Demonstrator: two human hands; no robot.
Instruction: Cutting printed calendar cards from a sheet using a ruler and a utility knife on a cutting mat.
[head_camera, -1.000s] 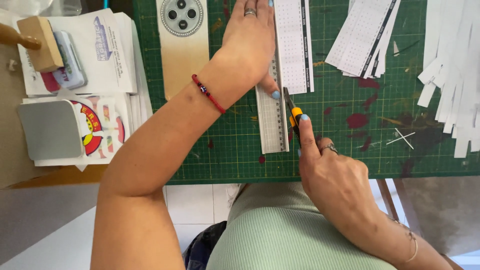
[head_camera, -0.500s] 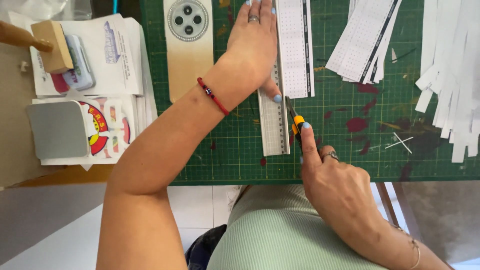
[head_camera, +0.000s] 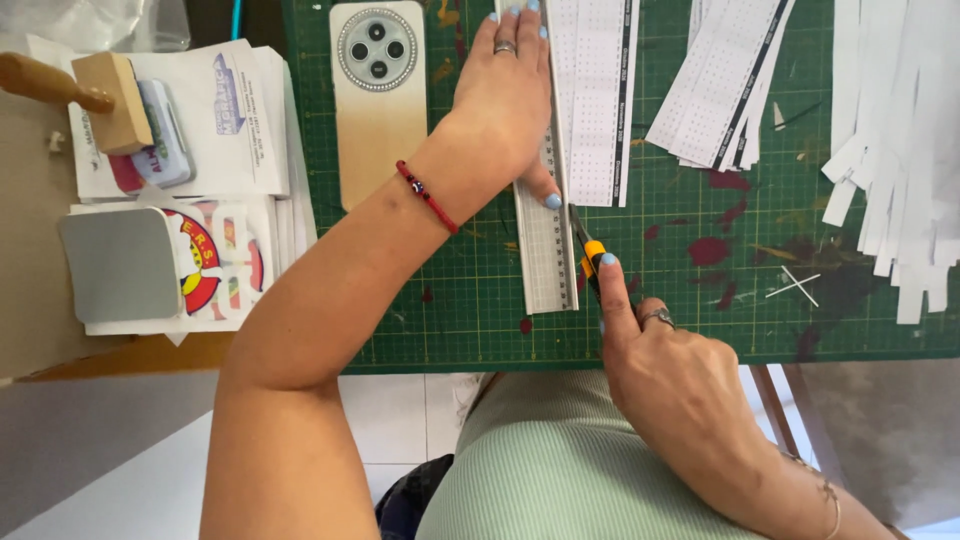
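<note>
Fingers flat on a ruler, other hand gripping a knife at its edge.

The left hand (head_camera: 505, 100) lies with fingers stretched out and together, pressing the metal ruler (head_camera: 545, 240) onto a paper strip (head_camera: 597, 110); its thumb rests on the ruler lower down. The right hand (head_camera: 680, 385) is closed around a craft knife (head_camera: 590, 255), forefinger stretched along the orange handle, the blade against the ruler's right edge, just below the left thumb. Both forearms reach up over a green cutting mat (head_camera: 460, 310). A phone (head_camera: 378, 100) lies left of the left hand; cut strips (head_camera: 900, 150) lie to the right.

Knife (head_camera: 590, 258) handle inside right grip (head_camera: 680, 385)
</note>
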